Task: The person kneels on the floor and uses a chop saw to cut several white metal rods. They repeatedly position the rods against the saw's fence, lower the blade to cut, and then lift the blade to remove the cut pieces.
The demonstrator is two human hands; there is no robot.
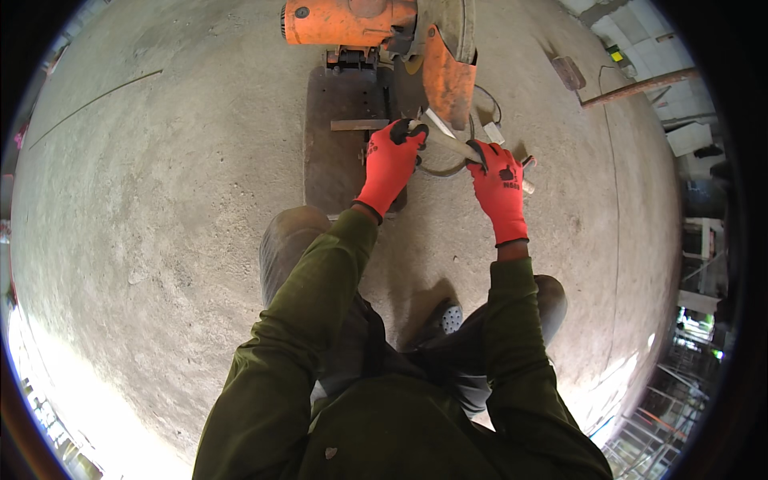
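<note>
My left hand, in a red glove with black fingertips, is closed around the left end of a pale, narrow bar. Further along, my right hand, gloved the same way, grips this bar, and a pale end sticks out beyond it. The bar slants down to the right; its exact kind is unclear. Just ahead stands an orange cut-off saw with an orange blade guard and a dark flat base. My left hand is over the right side of that base, near a short brown metal piece.
A dark cable with a white block lies by the saw. At the far right are a brown flat tool and a wooden pole. A thin rod lies on the concrete floor at the left.
</note>
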